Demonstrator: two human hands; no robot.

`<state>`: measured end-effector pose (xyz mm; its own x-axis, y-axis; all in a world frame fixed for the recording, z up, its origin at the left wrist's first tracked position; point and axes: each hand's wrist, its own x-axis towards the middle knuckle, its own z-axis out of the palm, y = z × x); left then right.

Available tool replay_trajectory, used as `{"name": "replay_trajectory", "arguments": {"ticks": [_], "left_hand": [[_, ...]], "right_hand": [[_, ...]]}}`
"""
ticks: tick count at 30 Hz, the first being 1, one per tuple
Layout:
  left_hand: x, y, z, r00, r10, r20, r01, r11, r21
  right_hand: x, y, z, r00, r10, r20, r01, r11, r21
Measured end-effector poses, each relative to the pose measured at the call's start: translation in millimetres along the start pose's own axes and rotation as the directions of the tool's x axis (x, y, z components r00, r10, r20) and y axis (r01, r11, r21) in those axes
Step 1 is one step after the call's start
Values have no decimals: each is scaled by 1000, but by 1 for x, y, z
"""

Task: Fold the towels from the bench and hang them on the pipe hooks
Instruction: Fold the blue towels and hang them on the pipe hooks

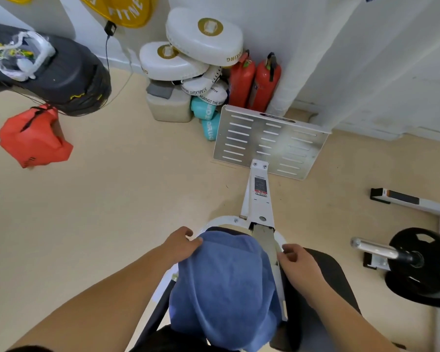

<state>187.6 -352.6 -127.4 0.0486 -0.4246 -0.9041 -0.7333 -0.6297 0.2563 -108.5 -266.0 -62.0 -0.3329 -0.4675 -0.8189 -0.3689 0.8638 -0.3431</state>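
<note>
1. head view: the left hand (pixel 182 243) grips the far left corner of a blue towel (pixel 224 283), thumb on top and fingers curled behind the cloth.
2. the right hand (pixel 299 261) sits at the towel's far right edge with its fingers curled. i cannot tell whether it pinches the cloth or only touches the white frame (pixel 258 199) beside it.
3. the towel lies draped along the bench (pixel 325 273), bunched and hanging down toward the person, not yet folded flat.
4. the step in hand looks like the start of a fold: taking the two far corners of the towel.
5. the next move likely calls for a sure hold with the right hand too, then lifting both corners together and bringing them back to meet the near edge.
6. the pipe hooks are not in sight, so the hanging probably needs a turn away from the bench.
7. around: a slotted metal plate (pixel 269 141) at the end of the frame, two red fire extinguishers (pixel 254 82) and stacked white pads (pixel 203 34) by the wall, a black punching bag (pixel 61 72) and a red bag (pixel 33 141) to the left, a weight plate (pixel 424 265) on a bar to the right.
8. in the way: the frame rail runs just beside the towel's right edge and could snag the cloth as it lifts.
</note>
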Motion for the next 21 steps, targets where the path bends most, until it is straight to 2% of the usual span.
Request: {"name": "replay_trajectory", "arguments": {"ticks": [5,8,11,14,17,21], "left_hand": [[1,0,12,988,-74,137,78,997,-24],[0,-5,15,993,-92,69,103,977,-187],[-10,-1,11,998,-31,-60,16,971,-238],[-33,9,4,998,40,-45,-52,950,-309],[-69,20,-3,984,167,-60,-178,921,-345],[-132,30,-9,946,311,-91,-322,868,-377]], "right_hand": [[-10,3,8,993,50,108,-43,997,-65],[-13,3,10,991,44,130,-34,996,-80],[-17,-2,12,988,8,154,7,995,-100],[-22,-10,14,980,-57,189,81,990,-118],[-32,-25,16,963,-178,203,203,973,-110],[-52,-56,18,894,-370,252,394,917,-54]]}}
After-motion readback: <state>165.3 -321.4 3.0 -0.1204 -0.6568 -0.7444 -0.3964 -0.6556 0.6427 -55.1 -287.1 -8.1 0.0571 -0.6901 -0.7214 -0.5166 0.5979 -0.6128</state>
